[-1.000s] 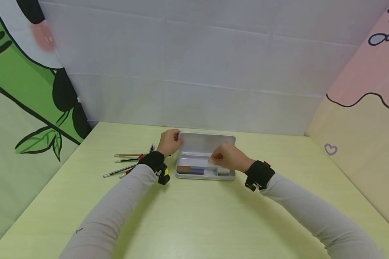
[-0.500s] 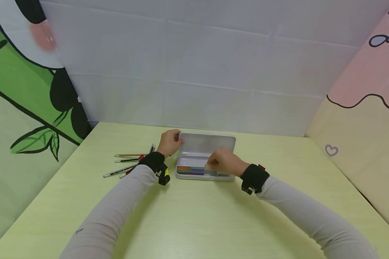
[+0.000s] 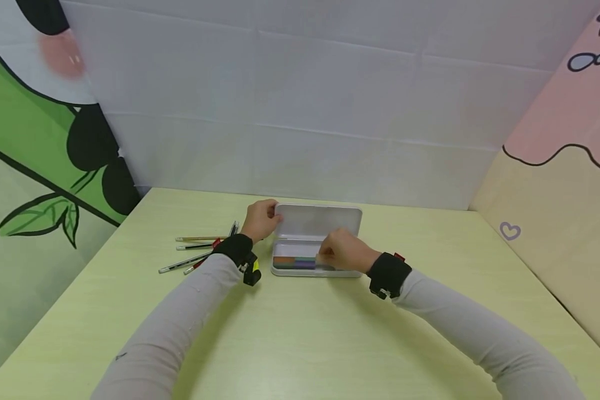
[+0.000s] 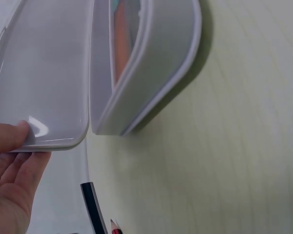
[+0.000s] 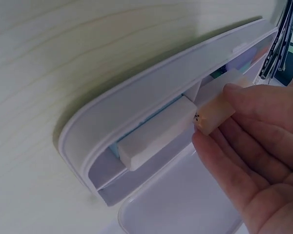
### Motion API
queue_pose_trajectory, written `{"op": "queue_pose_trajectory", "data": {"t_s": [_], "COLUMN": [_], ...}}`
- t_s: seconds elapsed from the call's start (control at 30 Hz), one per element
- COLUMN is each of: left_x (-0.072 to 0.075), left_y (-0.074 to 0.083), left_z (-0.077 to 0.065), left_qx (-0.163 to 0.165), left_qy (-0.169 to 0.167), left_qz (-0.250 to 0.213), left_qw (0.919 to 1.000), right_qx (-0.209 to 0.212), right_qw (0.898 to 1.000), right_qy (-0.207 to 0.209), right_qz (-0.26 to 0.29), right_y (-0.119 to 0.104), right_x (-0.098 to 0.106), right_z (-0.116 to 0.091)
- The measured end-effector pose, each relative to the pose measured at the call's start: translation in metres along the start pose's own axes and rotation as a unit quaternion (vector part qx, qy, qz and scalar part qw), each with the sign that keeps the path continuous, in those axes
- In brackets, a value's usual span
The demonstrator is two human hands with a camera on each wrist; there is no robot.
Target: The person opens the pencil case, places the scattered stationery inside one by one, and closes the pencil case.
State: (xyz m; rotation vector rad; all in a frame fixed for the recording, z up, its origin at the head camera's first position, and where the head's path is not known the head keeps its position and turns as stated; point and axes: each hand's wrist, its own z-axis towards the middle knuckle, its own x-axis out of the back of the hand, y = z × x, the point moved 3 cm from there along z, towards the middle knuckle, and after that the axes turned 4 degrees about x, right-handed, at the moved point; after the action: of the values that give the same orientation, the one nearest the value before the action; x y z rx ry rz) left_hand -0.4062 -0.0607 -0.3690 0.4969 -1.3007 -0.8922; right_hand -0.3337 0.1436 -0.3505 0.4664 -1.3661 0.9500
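A white pencil case (image 3: 290,273) sits on the table with its lid (image 3: 312,219) raised. My left hand (image 3: 260,221) pinches the lid's left edge, thumb on the inner face in the left wrist view. Over the case's right half, my right hand (image 3: 349,251) pinches a small peach-coloured block (image 5: 216,113), which looks like an eraser with dark marks on one end. A white block (image 5: 158,131), likewise eraser-like, lies in the case's end compartment. Orange, green and purple pieces (image 3: 294,263) fill the left part of the case.
Several pencils (image 3: 185,265) lie on the table (image 3: 300,339) left of the case, partly behind the left wrist. A pale cloth wall (image 3: 330,111) stands behind the table, with printed panels on both sides.
My right hand has moved slightly left and down into the case with the small peach-coloured block. The left hand stays on the lid.
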Motion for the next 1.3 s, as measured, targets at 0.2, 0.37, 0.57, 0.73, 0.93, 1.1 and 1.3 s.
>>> {"op": "queue_pose_trajectory", "data": {"t_s": [0.2,0.37,0.57,0.73,0.93,1.1,1.3], "left_x": [0.002,0.000,-0.002,0.000,0.005,0.006,0.008], "left_y": [0.002,0.002,0.000,0.001,0.004,0.005,0.008], "left_z": [-0.002,-0.003,-0.001,0.000,-0.002,-0.004,-0.007], "left_qx": [-0.007,-0.020,-0.051,-0.053,-0.030,-0.021,-0.010], "left_qy": [-0.002,0.002,0.010,0.014,0.011,0.007,-0.003], "left_qz": [0.000,0.007,0.019,0.019,0.015,0.007,0.006], "left_qw": [1.0000,0.9998,0.9985,0.9983,0.9994,0.9997,0.9999], "right_qx": [-0.003,-0.026,-0.025,-0.015,-0.018,-0.046,-0.092], "right_qw": [1.000,0.999,0.999,0.999,0.998,0.998,0.995], "right_qy": [0.001,-0.007,-0.002,0.004,0.011,0.010,-0.005], "right_qz": [-0.017,-0.019,-0.030,-0.051,-0.056,-0.042,-0.032], "right_y": [-0.003,-0.007,-0.010,-0.009,-0.007,-0.006,-0.006], "right_x": [0.001,0.000,-0.003,-0.004,-0.006,-0.011,-0.014], "right_z": [0.001,0.001,-0.001,0.001,0.004,0.002,0.000]}}
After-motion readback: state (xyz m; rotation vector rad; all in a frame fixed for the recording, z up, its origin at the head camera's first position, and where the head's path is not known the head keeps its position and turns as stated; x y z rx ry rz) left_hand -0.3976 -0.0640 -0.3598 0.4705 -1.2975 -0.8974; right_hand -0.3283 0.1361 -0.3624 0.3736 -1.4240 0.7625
